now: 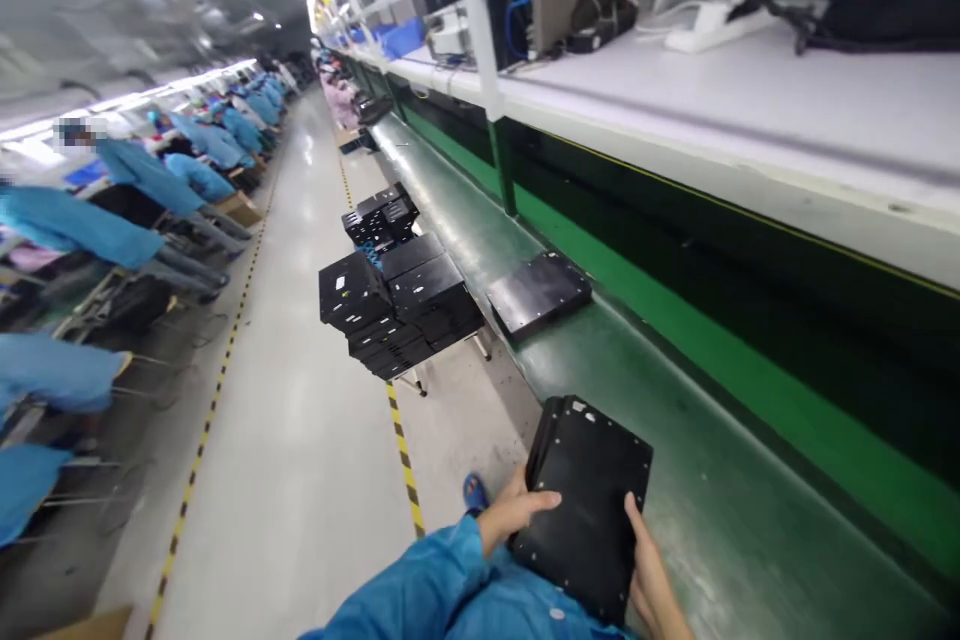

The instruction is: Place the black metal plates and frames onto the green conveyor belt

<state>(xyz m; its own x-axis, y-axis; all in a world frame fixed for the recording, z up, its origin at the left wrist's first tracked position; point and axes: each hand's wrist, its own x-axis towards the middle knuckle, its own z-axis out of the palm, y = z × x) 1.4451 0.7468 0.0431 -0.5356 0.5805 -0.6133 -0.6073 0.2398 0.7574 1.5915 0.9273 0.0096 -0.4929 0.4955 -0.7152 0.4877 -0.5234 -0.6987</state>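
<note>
A flat black metal case (589, 500) with small screws along its edges is held close to my body, tilted, over the near edge of the green conveyor belt. My left hand (517, 508) grips its left side, thumb on the top face and fingers tucked beneath. On the opposite side my right hand (646, 560) clasps the case, its thumb along the edge. Whatever lies under the case is hidden. Farther up the belt rests another black metal case (540, 292), apart from both hands.
Stacks of black cases (409, 305) stand on a wheeled cart left of the green conveyor belt (660, 400). A white shelf (712, 110) with cables and equipment overhangs the right. Yellow-black floor tape (405, 460) runs along the aisle. Several people in blue coats (135, 170) work at the left.
</note>
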